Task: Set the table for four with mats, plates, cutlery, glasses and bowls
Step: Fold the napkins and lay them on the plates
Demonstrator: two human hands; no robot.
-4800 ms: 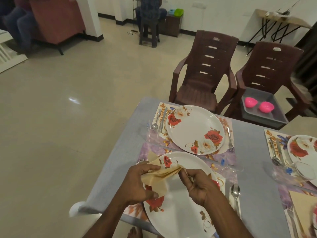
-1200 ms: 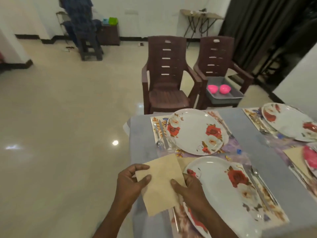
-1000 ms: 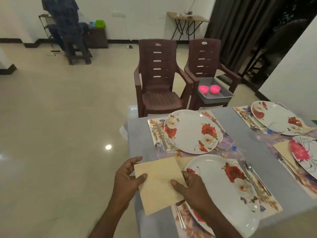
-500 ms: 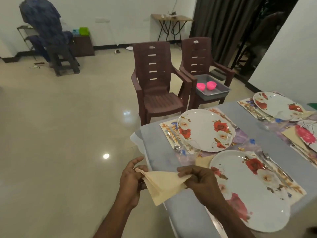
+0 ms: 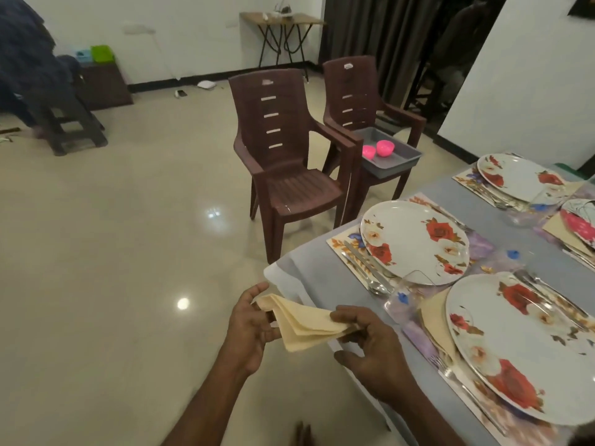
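Beyond the grey table's (image 5: pixel 325 272) corner, both hands are pinching a folded beige napkin (image 5: pixel 302 323), left hand (image 5: pixel 248 329) and right hand (image 5: pixel 370 342) holding opposite ends, its place setting lying rightward.

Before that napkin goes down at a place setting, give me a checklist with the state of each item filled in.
1. Napkin held by both hands: ok, left hand and right hand each pinch an end.
2. Napkin folded: ok, several layers show, though the edges fan apart.
3. Far plate setting needs a napkin: ok, none shows beside it.
4. Near plate already has one: ok, a beige napkin edge shows under its left rim.
5. Cutlery left of the far plate leaves room: cannot tell.
6. Bowls on the table: not ok, two pink bowls sit in a grey tray on a chair.
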